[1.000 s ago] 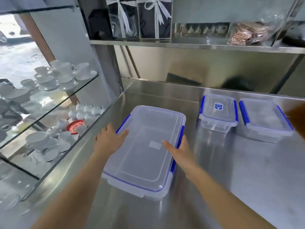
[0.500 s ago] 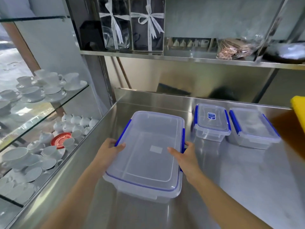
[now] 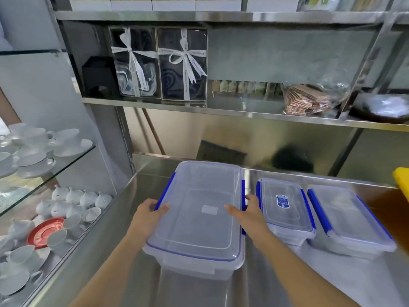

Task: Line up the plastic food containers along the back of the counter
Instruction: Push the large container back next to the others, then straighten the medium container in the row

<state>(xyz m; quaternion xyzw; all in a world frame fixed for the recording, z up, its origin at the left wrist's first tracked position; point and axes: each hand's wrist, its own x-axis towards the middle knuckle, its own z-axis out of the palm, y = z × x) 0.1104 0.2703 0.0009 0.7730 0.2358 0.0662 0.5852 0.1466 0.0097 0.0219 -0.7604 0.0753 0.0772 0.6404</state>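
A large clear plastic container (image 3: 199, 213) with blue clips lies lengthwise on the steel counter (image 3: 287, 280), its far end close to the back wall. My left hand (image 3: 150, 216) grips its left edge and my right hand (image 3: 247, 216) grips its right edge, thumbs on the lid. Just right of it stands a small clear container (image 3: 285, 213) with a blue label on the lid. A medium clear container (image 3: 347, 220) with blue clips sits further right. All three lie side by side near the back of the counter.
A glass case on the left holds white cups and saucers (image 3: 39, 147) and a red saucer (image 3: 45, 231). A steel shelf (image 3: 221, 110) overhangs the counter's back, carrying ribboned gift boxes (image 3: 159, 63). A yellow object (image 3: 401, 182) sticks in at the right edge.
Both hands closed on the large container's sides and pushed it back and to the right, turning it straight, until it lies beside the small container near the back wall.
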